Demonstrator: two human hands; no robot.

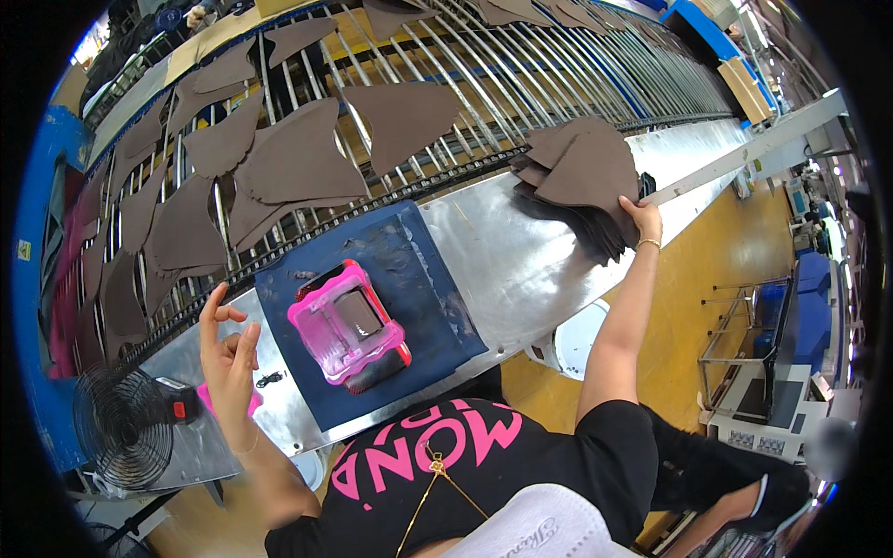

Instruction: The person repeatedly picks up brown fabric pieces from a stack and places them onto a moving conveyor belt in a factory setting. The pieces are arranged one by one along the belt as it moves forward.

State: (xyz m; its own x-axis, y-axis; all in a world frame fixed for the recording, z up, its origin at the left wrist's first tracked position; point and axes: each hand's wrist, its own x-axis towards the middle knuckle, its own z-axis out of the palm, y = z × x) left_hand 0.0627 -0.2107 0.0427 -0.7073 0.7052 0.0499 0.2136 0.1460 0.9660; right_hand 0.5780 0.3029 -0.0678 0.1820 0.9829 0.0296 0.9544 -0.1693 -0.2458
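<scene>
At the right end of the metal table, my right hand grips the near edge of a fanned stack of brown cut pieces. They look like leather or sheet material. My thumb lies on top and the other fingers are mostly hidden beneath. On the left, my left hand is raised above the table edge with its fingers bent and apart, nothing in it. Between the hands, a pink scalloped tray rests on a dark blue mat. Inside it sits a dark rectangular object.
Beyond the table runs a conveyor of metal rods, carrying several brown cut pieces. A black fan stands at the left end. A pale metal bar crosses the table's right side. Below the near edge is a white stool.
</scene>
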